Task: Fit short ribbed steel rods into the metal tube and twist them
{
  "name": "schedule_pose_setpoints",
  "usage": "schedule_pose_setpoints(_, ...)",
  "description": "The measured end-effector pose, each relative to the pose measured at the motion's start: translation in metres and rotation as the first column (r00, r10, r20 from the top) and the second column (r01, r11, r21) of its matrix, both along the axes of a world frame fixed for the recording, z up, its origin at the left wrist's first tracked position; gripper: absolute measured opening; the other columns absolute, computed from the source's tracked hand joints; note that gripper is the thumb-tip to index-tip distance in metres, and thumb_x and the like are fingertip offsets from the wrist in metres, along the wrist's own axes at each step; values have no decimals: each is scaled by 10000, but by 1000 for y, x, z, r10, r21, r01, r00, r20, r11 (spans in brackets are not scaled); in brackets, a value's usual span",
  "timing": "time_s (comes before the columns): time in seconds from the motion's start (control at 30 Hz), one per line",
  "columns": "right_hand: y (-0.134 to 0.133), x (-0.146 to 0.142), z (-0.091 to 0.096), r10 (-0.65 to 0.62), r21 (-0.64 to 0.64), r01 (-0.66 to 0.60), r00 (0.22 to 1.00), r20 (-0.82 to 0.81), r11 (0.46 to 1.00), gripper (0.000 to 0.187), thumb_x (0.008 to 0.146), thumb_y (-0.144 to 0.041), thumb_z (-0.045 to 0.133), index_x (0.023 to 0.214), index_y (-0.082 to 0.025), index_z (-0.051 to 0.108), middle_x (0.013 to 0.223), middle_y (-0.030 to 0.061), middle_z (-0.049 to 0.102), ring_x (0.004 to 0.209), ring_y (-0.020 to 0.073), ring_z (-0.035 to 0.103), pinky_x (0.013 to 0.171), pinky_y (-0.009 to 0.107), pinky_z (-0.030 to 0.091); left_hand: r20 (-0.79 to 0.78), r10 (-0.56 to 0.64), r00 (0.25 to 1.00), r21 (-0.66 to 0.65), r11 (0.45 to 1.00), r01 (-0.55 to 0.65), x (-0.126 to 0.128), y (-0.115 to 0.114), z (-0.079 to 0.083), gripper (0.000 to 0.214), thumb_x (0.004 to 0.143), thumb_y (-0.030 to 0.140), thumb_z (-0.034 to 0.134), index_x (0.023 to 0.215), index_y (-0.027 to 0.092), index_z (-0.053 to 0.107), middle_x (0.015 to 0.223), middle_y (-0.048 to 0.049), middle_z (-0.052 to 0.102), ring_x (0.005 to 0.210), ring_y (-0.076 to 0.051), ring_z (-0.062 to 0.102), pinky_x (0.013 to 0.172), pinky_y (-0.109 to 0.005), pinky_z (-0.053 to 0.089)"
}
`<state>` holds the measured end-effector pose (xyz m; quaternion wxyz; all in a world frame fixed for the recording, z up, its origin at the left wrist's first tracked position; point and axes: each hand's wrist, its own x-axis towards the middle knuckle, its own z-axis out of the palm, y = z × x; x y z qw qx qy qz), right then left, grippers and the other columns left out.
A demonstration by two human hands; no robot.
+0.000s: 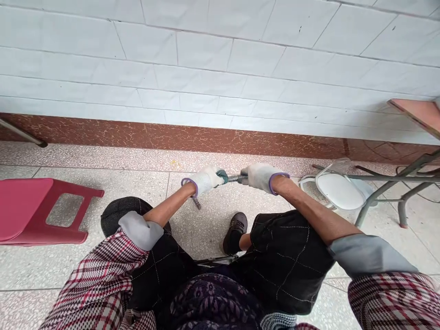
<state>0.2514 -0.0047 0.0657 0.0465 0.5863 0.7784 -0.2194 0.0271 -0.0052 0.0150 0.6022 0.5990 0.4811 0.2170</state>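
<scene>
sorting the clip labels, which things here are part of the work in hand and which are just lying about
In hand:
left gloved hand
right gloved hand
grey threaded metal rod gripped between both hands

Lying about:
red plastic stool
white round plastic-wrapped object on the floor
grey metal table frame

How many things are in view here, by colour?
White: 3 - left glove, right glove, round lid
Red: 1 - stool
Metal grey: 1 - threaded rod, gripped by both hands
Total: 5
</scene>
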Motion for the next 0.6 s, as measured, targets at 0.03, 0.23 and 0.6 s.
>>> schedule_pose_setpoints(0.03, 6, -2, -1, -33, 14, 32, 998, 59, 999, 317, 959, -478, 654, 1020, -175, 727, 931, 97, 727, 845, 233, 691, 759, 380, 543, 7, 2, 1000, -3, 1000, -2, 4, -1, -1, 215, 1008, 349, 633, 1167, 212, 682, 1147, -83, 682, 948, -187, 672, 784, -323, 588)
schedule_pose_setpoints(0.23, 24, -1, 19, -149, 277, 79, 959, 241, 958, 379, 954, -496, 528, 1130, -229, 731, 998, 122, 751, 876, 297, 694, 687, 370, 447, 133, 42, 990, 4, 999, -43, 13, 7, 5, 211, 986, 190, 555, 1120, 185, 719, 654, 5, 594, 487, -77, 512, 444, -191, 355)
schedule_pose_setpoints(0.6, -9, -8, 43, -146, -241, -4, 785, -602, 971, 333, 844, -485, 647, 890, -157, 677, 604, -36, 496, 453, 90, 410, 383, 246, 343, 129, 88, 988, 37, 995, -93, 8, 12, 12, 108, 925, 184, 642, 834, 157, 693, 593, 13, 535, 438, -67, 419, 411, -203, 292)
